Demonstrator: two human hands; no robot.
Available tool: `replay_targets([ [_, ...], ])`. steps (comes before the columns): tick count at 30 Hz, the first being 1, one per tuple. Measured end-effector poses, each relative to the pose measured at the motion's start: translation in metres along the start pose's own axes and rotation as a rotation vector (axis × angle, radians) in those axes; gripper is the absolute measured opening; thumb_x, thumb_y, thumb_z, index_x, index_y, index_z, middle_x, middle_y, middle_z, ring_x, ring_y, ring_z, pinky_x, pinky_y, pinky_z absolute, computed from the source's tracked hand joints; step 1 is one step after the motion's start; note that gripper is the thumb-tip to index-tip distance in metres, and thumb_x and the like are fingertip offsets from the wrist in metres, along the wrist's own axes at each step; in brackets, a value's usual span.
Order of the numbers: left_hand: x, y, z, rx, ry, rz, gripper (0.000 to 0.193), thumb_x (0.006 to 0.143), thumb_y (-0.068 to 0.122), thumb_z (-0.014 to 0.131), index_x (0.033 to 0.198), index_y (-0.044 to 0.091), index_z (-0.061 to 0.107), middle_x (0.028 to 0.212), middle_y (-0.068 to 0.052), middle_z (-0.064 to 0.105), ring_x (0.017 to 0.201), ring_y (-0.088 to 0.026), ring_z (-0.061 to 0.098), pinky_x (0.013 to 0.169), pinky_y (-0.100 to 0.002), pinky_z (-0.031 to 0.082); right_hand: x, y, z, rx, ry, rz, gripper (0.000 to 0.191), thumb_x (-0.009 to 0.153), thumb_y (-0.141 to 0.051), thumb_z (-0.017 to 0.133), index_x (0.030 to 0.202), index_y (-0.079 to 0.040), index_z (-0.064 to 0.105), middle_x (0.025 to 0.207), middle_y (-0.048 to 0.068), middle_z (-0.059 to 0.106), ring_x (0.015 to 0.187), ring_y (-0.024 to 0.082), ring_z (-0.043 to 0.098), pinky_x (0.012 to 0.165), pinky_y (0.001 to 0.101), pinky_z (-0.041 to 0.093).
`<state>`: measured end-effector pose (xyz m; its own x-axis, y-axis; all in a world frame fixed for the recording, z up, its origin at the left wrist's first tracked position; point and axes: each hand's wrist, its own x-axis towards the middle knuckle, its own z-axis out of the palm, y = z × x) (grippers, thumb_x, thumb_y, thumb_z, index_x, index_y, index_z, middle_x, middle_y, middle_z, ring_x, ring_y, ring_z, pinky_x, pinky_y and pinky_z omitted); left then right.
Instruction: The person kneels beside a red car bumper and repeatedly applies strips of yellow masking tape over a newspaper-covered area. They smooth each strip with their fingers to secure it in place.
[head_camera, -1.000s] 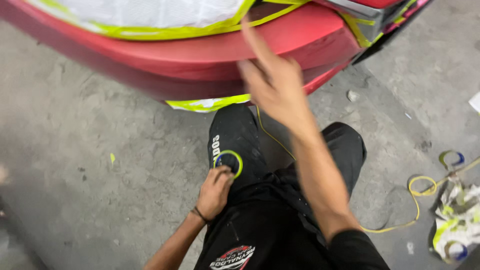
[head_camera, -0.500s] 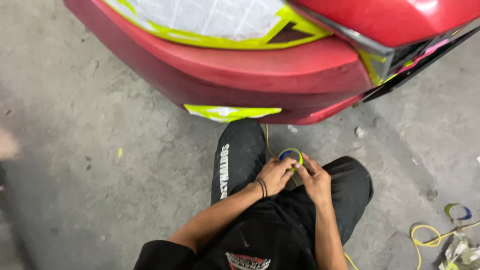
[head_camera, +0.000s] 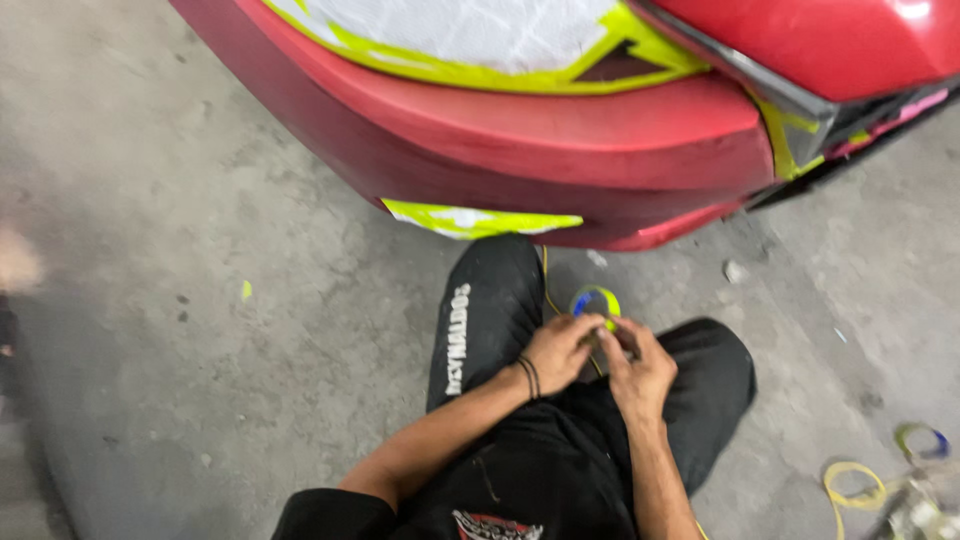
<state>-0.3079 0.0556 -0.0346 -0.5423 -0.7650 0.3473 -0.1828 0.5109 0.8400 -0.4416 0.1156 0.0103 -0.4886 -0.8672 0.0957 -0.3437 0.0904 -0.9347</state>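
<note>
A small tape roll (head_camera: 596, 302), yellow-green with a blue core, sits between the knees, just near of the red bumper (head_camera: 560, 140). Both hands pinch it: the left hand (head_camera: 560, 352) grips its near left edge, the right hand (head_camera: 636, 365) its right. Since half a second ago the hands have barely shifted and the roll stays put. Grey concrete floor (head_camera: 200, 330) lies all round; tape scraps (head_camera: 850, 485) lie near right.
</note>
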Motion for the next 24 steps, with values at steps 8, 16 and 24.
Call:
replay_targets([
  [8, 0.005, 0.004, -0.059, 0.089, 0.131, 0.2, 0.041, 0.086, 0.0, 0.071, 0.126, 0.004, 0.061, 0.096, -0.013, 0.07, 0.09, -0.033, 0.068, 0.091, -0.045, 0.053, 0.028, -0.053, 0.011, -0.042, -0.233, -0.178, 0.035, 0.087, -0.003, 0.077, 0.118, -0.003, 0.063, 0.101, 0.009, 0.073, 0.089, 0.014, 0.075, 0.078, 0.0284, 0.061],
  [16, -0.041, 0.028, -0.09, 0.195, 0.072, 0.024, 0.039, 0.091, 0.002, 0.069, 0.129, 0.002, 0.06, 0.09, -0.014, 0.066, 0.086, -0.034, 0.064, 0.088, -0.045, 0.049, 0.005, -0.039, 0.04, 0.1, -0.482, -0.049, 0.023, 0.091, -0.002, 0.077, 0.108, -0.003, 0.062, 0.093, 0.008, 0.07, 0.083, 0.012, 0.068, 0.073, 0.0278, 0.06],
  [24, -0.045, 0.045, -0.098, 0.218, 0.027, -0.019, 0.038, 0.094, 0.006, 0.064, 0.131, 0.002, 0.06, 0.094, -0.014, 0.069, 0.091, -0.033, 0.065, 0.09, -0.046, 0.047, -0.024, -0.027, 0.045, -0.028, -0.404, -0.136, 0.025, 0.098, -0.007, 0.068, 0.121, -0.002, 0.06, 0.099, 0.013, 0.076, 0.086, 0.02, 0.076, 0.073, 0.0313, 0.06],
])
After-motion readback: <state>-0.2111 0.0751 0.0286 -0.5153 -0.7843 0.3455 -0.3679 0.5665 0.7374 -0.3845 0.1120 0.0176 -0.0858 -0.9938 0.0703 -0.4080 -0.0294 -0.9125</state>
